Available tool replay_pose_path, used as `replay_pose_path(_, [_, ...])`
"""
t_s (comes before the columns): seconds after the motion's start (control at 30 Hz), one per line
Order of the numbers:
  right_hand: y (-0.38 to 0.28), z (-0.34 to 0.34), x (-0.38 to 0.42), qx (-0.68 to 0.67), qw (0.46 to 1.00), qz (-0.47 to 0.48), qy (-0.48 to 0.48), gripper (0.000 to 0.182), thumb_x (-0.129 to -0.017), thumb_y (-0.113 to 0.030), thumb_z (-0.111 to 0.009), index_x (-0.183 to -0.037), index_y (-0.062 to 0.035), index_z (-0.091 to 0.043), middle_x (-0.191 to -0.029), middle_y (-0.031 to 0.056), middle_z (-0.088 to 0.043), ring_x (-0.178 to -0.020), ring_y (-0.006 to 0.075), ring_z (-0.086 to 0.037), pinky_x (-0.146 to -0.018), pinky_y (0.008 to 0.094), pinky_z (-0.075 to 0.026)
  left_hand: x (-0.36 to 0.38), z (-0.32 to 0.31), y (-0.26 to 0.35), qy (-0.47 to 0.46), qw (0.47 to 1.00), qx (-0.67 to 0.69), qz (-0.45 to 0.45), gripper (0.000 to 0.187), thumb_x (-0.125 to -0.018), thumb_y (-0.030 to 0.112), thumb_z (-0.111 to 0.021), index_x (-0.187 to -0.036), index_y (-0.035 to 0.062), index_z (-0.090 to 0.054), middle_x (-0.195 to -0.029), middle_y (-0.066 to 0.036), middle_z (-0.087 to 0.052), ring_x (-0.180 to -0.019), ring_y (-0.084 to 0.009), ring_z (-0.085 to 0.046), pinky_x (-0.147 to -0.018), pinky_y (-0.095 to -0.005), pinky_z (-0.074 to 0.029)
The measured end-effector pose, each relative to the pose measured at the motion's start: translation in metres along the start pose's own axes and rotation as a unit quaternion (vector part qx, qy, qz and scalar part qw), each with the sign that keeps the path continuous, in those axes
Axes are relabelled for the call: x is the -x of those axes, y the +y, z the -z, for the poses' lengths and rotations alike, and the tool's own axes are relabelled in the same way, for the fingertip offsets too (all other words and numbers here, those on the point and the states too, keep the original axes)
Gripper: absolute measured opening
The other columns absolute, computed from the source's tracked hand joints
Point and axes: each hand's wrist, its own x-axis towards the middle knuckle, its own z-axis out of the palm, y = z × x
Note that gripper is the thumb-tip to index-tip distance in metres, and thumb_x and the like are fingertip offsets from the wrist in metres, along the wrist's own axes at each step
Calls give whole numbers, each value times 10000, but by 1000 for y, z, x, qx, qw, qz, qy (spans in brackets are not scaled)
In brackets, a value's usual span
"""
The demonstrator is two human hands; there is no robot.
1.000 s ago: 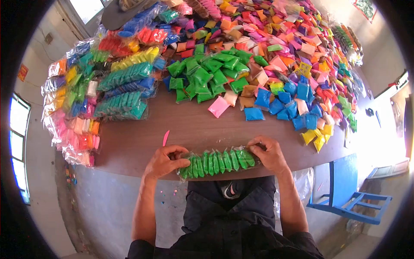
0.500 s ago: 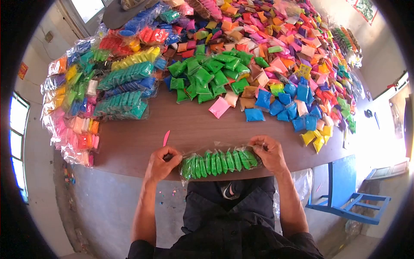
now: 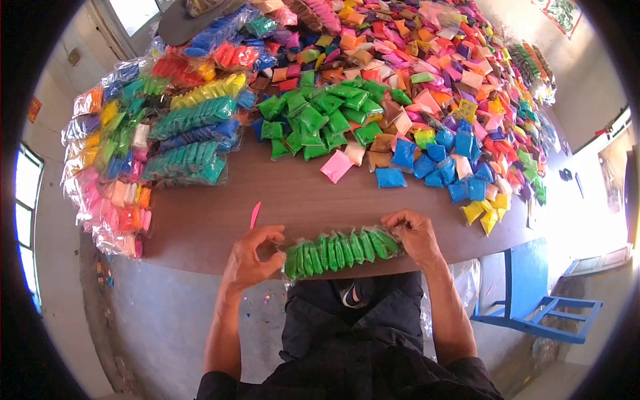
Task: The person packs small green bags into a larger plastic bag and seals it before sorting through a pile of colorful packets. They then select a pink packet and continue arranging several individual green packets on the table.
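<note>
A clear plastic bag holding a row of green packets point(image 3: 340, 253) lies along the table's front edge, right before me. At its left end, my left hand point(image 3: 255, 259) is open, thumb and fingers spread apart beside the plastic. My right hand point(image 3: 417, 239) pinches the bag's right end between thumb and fingers. Beyond my left hand lies a small pink plastic knife point(image 3: 255, 215). Farther back on the brown table point(image 3: 220, 220) is a heap of loose green packets point(image 3: 317, 120), with a pink packet point(image 3: 337, 166) in front of it.
Filled bags of packets in many colours point(image 3: 190, 163) are stacked at the left. A large heap of loose mixed packets point(image 3: 427, 73) covers the back and right, with blue packets point(image 3: 405, 153) at its near side. A blue chair point(image 3: 527, 293) stands right of the table.
My left hand has let go of the bag's left end, its thumb and fingers moving apart. The right hand stays at the other end. The bag has barely shifted.
</note>
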Motion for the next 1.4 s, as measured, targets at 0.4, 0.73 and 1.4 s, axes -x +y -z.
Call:
replay_pose_path(0.4, [2,4,-2,27,999,12,-20,289,-891,195,-513,-967,21,-732,-1123,129,-795,-1062,181,-714,-944,323,-564,-54,-21,71,-106,944,-299,-96,905,-716,600,-914,-1416,77,-680,-1391,-168,-712,-1350,-363,-622,-1171,-549,-426])
replay_pose_path(0.73, [6,-1,0,5,1000,23,14,177,-996,75,-616,-1073,8,-760,-1092,90,-792,-979,140,-697,-878,298,-562,-61,-32,48,-157,974,-145,-73,463,-815,381,-897,-1164,88,-813,-1072,-153,-767,-1037,-345,-728,-878,-442,-564])
replay_pose_path(1.4, [-62,-29,52,325,890,253,194,190,-853,-110,-831,-1025,-63,-765,-1053,113,-732,-959,312,-722,-828,402,-575,-39,-49,55,-28,987,-124,-102,294,-821,98,-863,-1100,46,-786,-1041,-133,-698,-1053,-368,-671,-881,-479,-544])
